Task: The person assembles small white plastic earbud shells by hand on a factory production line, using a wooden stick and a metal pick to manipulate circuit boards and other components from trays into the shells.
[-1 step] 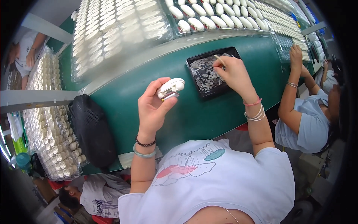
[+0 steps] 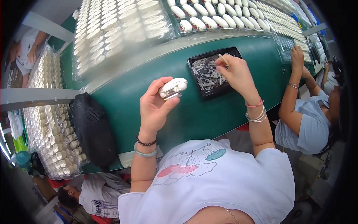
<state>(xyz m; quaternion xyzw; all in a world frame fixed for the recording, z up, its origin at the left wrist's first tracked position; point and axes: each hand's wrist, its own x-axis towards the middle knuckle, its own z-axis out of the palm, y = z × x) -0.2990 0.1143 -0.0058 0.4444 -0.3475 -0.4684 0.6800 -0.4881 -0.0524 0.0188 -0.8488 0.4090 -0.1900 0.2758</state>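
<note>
Here the left hand is clamped on a small white oval plastic case, raised over the green surface. To its right, the right hand pinches a thin pale stick over the shallow black tray of slender metal pins, lying nearer the far edge.

The tabletop is dark green. The small oval case is white with a silvery edge. The tray is black, holding pale slim sticks. The mesh bag is black; the rows of oval shells are white.
</note>
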